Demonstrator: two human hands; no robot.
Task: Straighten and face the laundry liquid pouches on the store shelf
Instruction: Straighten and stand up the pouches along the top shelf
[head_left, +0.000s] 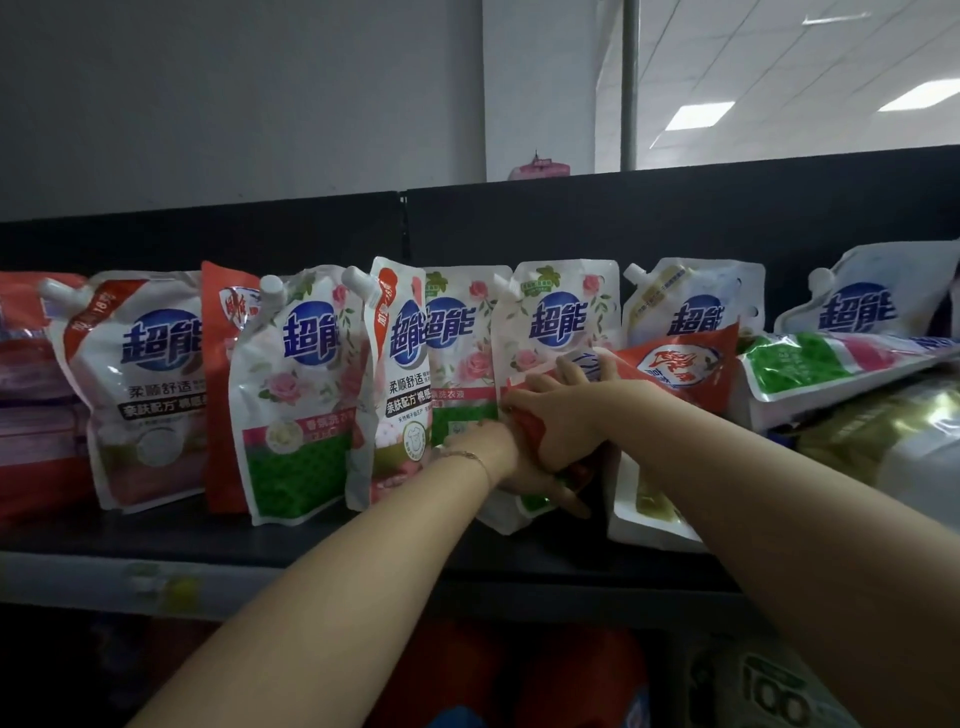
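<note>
Several laundry liquid pouches stand in a loose row on the dark shelf. A red pouch lies tilted across the front of a rose-print pouch. My right hand grips the red pouch's left end, fingers curled over its edge. My left hand sits just under the right hand and holds the lower part of the same red pouch, with its fingers partly hidden. Left of my hands a narrow white pouch stands turned sideways between two rose pouches.
Flat-lying pouches are piled at the right, over a gold-coloured pack. Red and pink packs are stacked at the far left. The shelf's black back panel rises behind the row. More goods show on the lower shelf.
</note>
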